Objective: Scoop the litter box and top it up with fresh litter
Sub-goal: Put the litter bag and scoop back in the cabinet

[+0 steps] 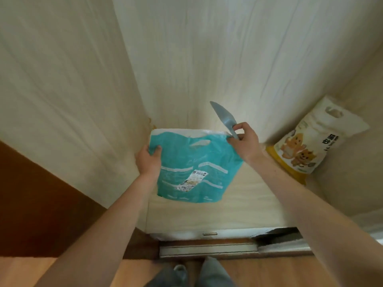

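A teal plastic bag [192, 168] with a white label and a cut-out handle hangs in the air over a pale wooden cabinet top [238, 208]. My left hand [148, 160] grips the bag's left edge near the top. My right hand [243, 141] pinches the bag's upper right corner and also holds the handle of a grey litter scoop [223, 119], whose blade points up and left. A white and yellow bag of cat litter [306, 141] with cartoon animals leans in the right corner. No litter box is in view.
Pale wood-grain walls close in at the left, back and right. The cabinet's front edge carries a small metal handle [210, 234]. A dark opening [277, 237] shows low at the right. Wooden floor [290, 272] and my feet lie below.
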Demonstrator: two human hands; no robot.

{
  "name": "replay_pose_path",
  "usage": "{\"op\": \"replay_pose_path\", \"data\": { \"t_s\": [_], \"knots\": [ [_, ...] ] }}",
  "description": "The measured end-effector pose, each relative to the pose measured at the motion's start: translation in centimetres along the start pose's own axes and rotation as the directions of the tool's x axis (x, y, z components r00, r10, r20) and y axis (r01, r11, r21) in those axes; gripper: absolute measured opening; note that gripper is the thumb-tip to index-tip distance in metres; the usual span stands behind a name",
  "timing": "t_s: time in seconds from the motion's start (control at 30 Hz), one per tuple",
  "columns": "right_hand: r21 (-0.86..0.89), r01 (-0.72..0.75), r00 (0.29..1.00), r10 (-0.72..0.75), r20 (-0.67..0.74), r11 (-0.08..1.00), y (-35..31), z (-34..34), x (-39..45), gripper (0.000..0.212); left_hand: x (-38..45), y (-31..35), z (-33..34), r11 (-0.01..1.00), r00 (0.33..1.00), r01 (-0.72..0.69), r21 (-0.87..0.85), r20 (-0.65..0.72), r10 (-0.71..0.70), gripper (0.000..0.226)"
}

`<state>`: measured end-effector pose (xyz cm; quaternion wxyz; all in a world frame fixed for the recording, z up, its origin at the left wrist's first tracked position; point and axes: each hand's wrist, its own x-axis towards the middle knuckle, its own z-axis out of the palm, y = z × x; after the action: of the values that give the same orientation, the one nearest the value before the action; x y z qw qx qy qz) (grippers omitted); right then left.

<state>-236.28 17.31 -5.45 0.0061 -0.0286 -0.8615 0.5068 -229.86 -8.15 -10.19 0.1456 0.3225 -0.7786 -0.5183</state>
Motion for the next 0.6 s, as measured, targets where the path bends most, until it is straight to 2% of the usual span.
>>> {"op": "replay_pose_path", "data": {
  "t_s": [0.37, 0.6],
  "knots": [
    [-0.048, 0.095, 0.977, -0.083, 0.196, 0.994, 0.4, 5.4, 13.0, 0.023, 8.7, 0.1, 2.8, 0.982, 0.998, 0.045, 0.185, -0.045, -0.037, 0.031],
    [-0.153, 0.293, 0.912, -0.228, 0.342, 0.944, 1.4, 7.8, 18.0, 0.022, 13.8, -0.7, 4.0, 0.961, 0.999, 0.024, 0.277, 0.028, -0.033, 0.033]
  ]
}}
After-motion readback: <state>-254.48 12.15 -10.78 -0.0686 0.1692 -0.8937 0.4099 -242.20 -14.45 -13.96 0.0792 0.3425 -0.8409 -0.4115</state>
